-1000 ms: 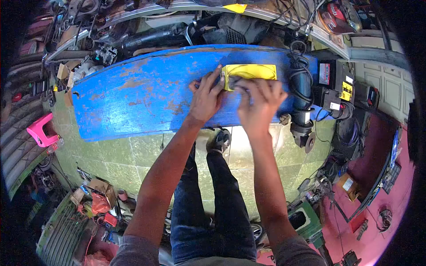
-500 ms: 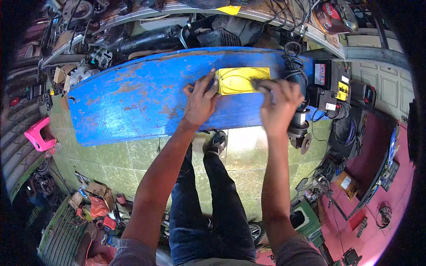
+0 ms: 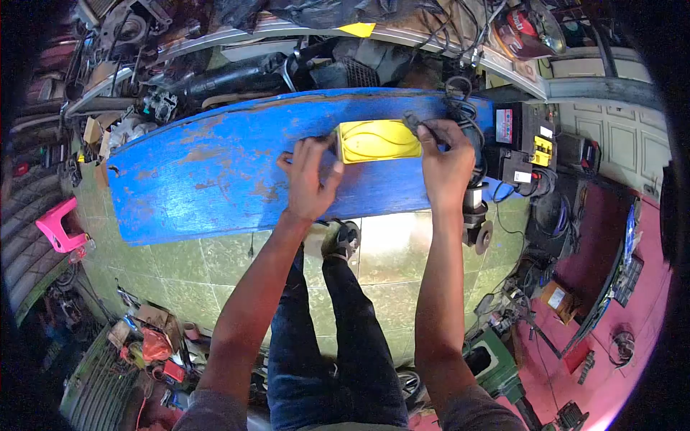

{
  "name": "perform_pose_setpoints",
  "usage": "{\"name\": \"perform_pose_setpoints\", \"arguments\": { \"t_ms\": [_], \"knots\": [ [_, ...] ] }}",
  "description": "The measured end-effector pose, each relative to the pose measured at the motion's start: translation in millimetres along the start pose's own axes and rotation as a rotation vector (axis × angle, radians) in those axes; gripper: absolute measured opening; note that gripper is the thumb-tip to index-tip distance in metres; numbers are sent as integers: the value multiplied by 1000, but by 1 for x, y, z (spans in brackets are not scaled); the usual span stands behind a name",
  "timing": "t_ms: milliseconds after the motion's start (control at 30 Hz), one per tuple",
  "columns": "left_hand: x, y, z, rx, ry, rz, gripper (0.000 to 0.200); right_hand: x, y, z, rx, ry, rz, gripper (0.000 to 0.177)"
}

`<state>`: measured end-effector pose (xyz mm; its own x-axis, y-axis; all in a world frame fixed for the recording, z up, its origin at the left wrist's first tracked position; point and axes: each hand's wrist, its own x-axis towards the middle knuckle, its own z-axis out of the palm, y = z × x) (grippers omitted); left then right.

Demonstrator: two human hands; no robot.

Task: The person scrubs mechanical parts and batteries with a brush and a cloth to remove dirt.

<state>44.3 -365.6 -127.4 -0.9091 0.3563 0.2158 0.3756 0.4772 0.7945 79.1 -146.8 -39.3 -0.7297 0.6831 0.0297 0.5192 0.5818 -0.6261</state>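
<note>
A yellow rectangular block-like piece [image 3: 381, 147], with curved lines on its top, lies on a worn blue bench [image 3: 215, 172]. My left hand [image 3: 310, 179] is at its left end, fingers apart, the thumb near the lower left corner; whether it touches is hard to tell. Pinched in my right hand [image 3: 447, 161] is a small dark crumpled scrap [image 3: 412, 121], held over the piece's upper right corner. I cannot make out its material.
An angle grinder [image 3: 474, 215] and coiled black cable [image 3: 463, 108] sit at the bench's right end, beside batteries [image 3: 510, 129]. A pink stool [image 3: 57, 224] stands left on the tiled floor. Metal parts crowd the rack behind.
My right hand has moved from the piece's right part up to its upper right corner with the dark scrap. My left hand's fingers have spread slightly. The camera view has shifted a little.
</note>
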Motion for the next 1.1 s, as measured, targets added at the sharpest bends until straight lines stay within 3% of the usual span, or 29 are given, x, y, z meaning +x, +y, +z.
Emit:
{"name": "perform_pose_setpoints", "arguments": {
  "t_ms": [33, 100, 133, 167, 233, 333, 433, 533, 667, 767, 900, 967, 1033, 1100],
  "knots": [
    [9, 14, -7, -4, -3, -1, 36, 1, 3, 1, 87, -37, 29, 17],
    [32, 39, -22, 64, -124, -298, 38, 5, 8, 1, 128, -50, 52, 22],
    [41, 49, -23, 253, -91, -237, 43, 7, 7, -3, 68, -145, 104, 21],
    [49, 59, -25, 255, -93, -233, 43, 8, 5, -6, 8, -241, 156, 21],
    [59, 73, -29, 433, -228, -361, 44, 4, -1, -7, -46, -230, 102, 21],
    [54, 75, -37, 276, -297, -404, 41, -10, 4, -10, -99, -197, 19, 20],
    [20, 82, -42, 135, -229, -311, 36, -50, 34, -13, -63, -113, -68, 18],
    [-23, 86, -35, 230, -203, -277, 28, -97, 49, -22, -3, -84, -81, 17],
    [-70, 63, -12, 211, -132, -269, 36, -129, 69, -2, 109, -13, 11, 22],
    [-71, 47, -2, 204, -72, -262, 39, -132, 85, 15, 128, 16, 12, 20],
    [-60, 18, 7, 220, -13, -87, 40, -126, 77, 16, 34, -33, -75, 21],
    [-56, 9, 7, 178, -15, -16, 42, -120, 52, 1, -215, 79, -146, 20],
    [-55, 5, 2, 169, -59, -25, 47, -118, 43, 4, -188, 68, -190, 17],
    [-51, -2, -1, 199, -145, 112, 52, -104, 34, 17, -21, -41, -186, 17]
  ]
}}
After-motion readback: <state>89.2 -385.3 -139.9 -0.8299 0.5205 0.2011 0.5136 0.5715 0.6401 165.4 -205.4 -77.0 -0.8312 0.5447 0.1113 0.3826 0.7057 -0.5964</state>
